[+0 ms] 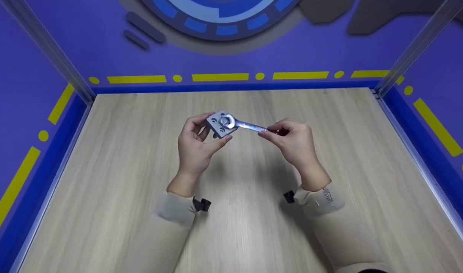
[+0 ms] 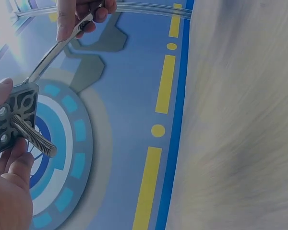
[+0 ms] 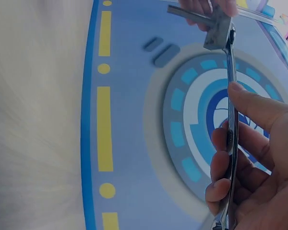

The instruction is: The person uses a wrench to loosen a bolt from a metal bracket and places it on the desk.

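Note:
My left hand (image 1: 195, 146) grips a square grey metal plate (image 1: 215, 128) by its edges, above the table. A bolt runs through the plate's middle; its threaded shank (image 2: 33, 135) sticks out of the ribbed underside in the left wrist view. Smaller holes sit near the plate's corners. My right hand (image 1: 296, 142) pinches the handle of a shiny wrench (image 1: 250, 126) between thumb and fingers. In the head view the wrench's ring end surrounds the bolt head (image 1: 225, 121). From the right wrist, the wrench (image 3: 232, 72) lies along the curled fingers, with the plate (image 3: 218, 34) at its far end.
A pale wood-grain table (image 1: 231, 227) lies under both hands. Blue-purple panels (image 1: 254, 57) with yellow marks stand at the back and both sides, joined by metal posts (image 1: 49, 49). Small black devices (image 1: 202, 204) are strapped at both sleeve cuffs.

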The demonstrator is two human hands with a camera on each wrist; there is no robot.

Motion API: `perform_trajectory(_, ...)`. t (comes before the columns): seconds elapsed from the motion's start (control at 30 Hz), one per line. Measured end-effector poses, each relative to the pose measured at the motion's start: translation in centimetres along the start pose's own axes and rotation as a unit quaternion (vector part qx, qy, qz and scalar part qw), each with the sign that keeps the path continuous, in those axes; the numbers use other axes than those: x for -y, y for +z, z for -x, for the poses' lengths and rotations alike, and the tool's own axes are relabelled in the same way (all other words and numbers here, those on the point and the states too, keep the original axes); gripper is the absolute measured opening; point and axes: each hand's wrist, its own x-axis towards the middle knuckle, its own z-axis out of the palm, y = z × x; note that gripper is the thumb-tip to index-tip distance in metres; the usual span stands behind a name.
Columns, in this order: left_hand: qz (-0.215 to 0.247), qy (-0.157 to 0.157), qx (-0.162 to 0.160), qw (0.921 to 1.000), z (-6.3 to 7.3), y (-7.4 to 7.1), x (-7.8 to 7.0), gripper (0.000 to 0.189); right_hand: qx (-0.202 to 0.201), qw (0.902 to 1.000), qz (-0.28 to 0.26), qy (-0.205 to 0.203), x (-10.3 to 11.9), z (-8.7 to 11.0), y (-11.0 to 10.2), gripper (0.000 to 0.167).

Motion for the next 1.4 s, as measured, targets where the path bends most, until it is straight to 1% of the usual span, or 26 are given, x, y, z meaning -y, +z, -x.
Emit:
perform_trajectory(0.17,0.005,-0.007,0.009,0.9999,-0.2,-0.2,-0.1,0.074,0.01,0.9999,-0.005,-0.008,-0.2,0.0,0.3,0.016)
perform_trajectory(0.27,0.027,-0.008,0.026,0.9993,-0.3,-0.6,-0.3,0.072,0.02,0.9995,-0.016,-0.021,-0.3,-0.1,0.0,0.014)
perform_trajectory(0.37,0.066,-0.008,0.063,0.9958,-0.4,-1.4,-0.6,0.071,0.041,0.9977,-0.038,-0.039,-0.4,-0.2,-0.5,0.01)
perform_trajectory(0.47,0.106,-0.013,0.113,0.9878,-0.4,-2.0,-0.8,0.076,0.069,0.9935,-0.069,-0.059,-0.4,-0.3,-1.1,0.008)
perform_trajectory(0.5,0.117,-0.015,0.131,0.9843,-0.4,-2.2,-0.8,0.078,0.08,0.9915,-0.078,-0.067,-0.5,-0.3,-1.3,0.008)
perform_trajectory(0.57,0.143,-0.017,0.174,0.9742,-0.2,-2.5,-1.0,0.079,0.102,0.986,-0.097,-0.09,-0.5,-0.3,-1.7,0.009)
perform_trajectory(0.6,0.155,-0.018,0.196,0.9681,-0.2,-2.6,-1.0,0.075,0.114,0.9823,-0.106,-0.104,-0.5,-0.2,-1.8,0.01)
perform_trajectory(0.7,0.183,-0.019,0.275,0.9436,-0.1,-2.6,-1.1,0.061,0.145,0.9685,-0.129,-0.157,-0.6,0.0,-2.2,0.017)
perform_trajectory(0.77,0.192,-0.023,0.325,0.9258,-0.1,-2.6,-1.1,0.058,0.161,0.9595,-0.134,-0.188,-0.7,0.1,-2.5,0.021)
perform_trajectory(0.83,0.194,-0.031,0.363,0.9109,-0.1,-2.6,-1.2,0.065,0.174,0.9525,-0.133,-0.212,-0.7,0.0,-2.7,0.024)
perform_trajectory(0.9,0.181,-0.035,0.386,0.9041,-0.2,-2.7,-1.3,0.079,0.18,0.9502,-0.12,-0.225,-0.9,-0.1,-3.1,0.024)
perform_trajectory(0.93,0.173,-0.038,0.392,0.9029,-0.2,-2.8,-1.3,0.085,0.18,0.9506,-0.11,-0.228,-1.0,-0.1,-3.4,0.024)
perform_trajectory(0.97,0.163,-0.041,0.395,0.9032,-0.2,-2.9,-1.4,0.091,0.177,0.952,-0.098,-0.23,-1.0,-0.2,-3.7,0.024)
perform_trajectory(1.03,0.14,-0.044,0.392,0.908,-0.2,-3.2,-1.5,0.097,0.161,0.9571,-0.072,-0.23,-1.2,-0.2,-4.5,0.024)
perform_trajectory(1.1,0.123,-0.046,0.383,0.9143,-0.3,-3.5,-1.7,0.096,0.13,0.9648,-0.048,-0.224,-1.2,-0.2,-5.3,0.024)
perform_trajectory(1.17,0.118,-0.051,0.364,0.9225,-0.3,-3.6,-1.9,0.092,0.087,0.9723,-0.038,-0.213,-1.1,-0.2,-6.0,0.023)
perform_trajectory(1.23,0.116,-0.053,0.33,0.9353,-0.3,-3.5,-2.1,0.087,0.043,0.9776,-0.045,-0.201,-0.7,-0.2,-6.5,0.021)
perform_trajectory(1.27,0.114,-0.052,0.306,0.9436,-0.3,-3.4,-2.1,0.084,0.021,0.9794,-0.054,-0.193,-0.5,-0.1,-6.6,0.02)
perform_trajectory(1.33,0.109,-0.047,0.249,0.9613,-0.2,-2.9,-2.2,0.075,-0.013,0.9813,-0.078,-0.176,0.1,0.0,-6.5,0.018)
perform_trajectory(1.4,0.094,-0.037,0.183,0.9778,-0.1,-2.3,-2.1,0.07,-0.033,0.9835,-0.093,-0.152,0.6,0.1,-6.1,0.016)
